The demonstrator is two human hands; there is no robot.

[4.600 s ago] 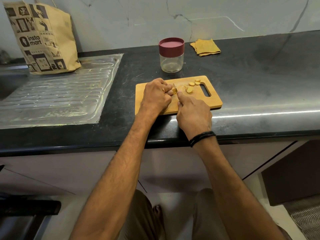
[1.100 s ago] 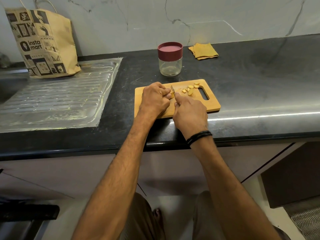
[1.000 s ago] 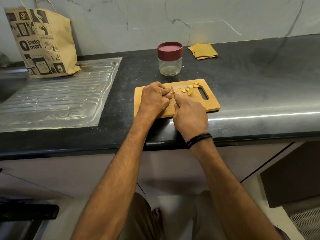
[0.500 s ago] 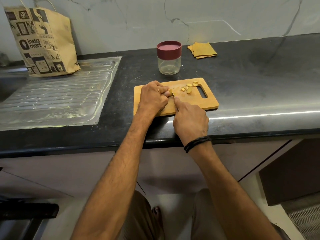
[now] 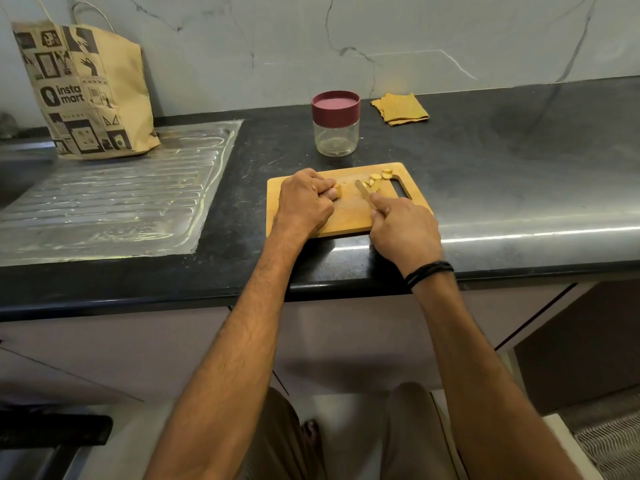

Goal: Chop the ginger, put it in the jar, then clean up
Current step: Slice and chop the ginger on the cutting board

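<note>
Black stone makes up the table, and a grey marble wall stands behind it. A wooden cutting board lies near the front edge of the table, with its handle hole on the right side.

The left hand is curled tight on a small ginger piece and holds it down on the board. The right hand is wrapped round a knife over the near right corner of the board. The blade points away from the person and sits apart from the piece, next to the ginger slices. The slices lie in a little heap by the far edge, just beside the handle hole.

The jar stands just behind the board with its red lid on. A thin strip of table shows between them. A yellow cloth lies near the wall, right of the jar.

Right of the board, the table is wide and bare. On the left is a steel draining board with ridges, and a paper bag stands at its back.
</note>
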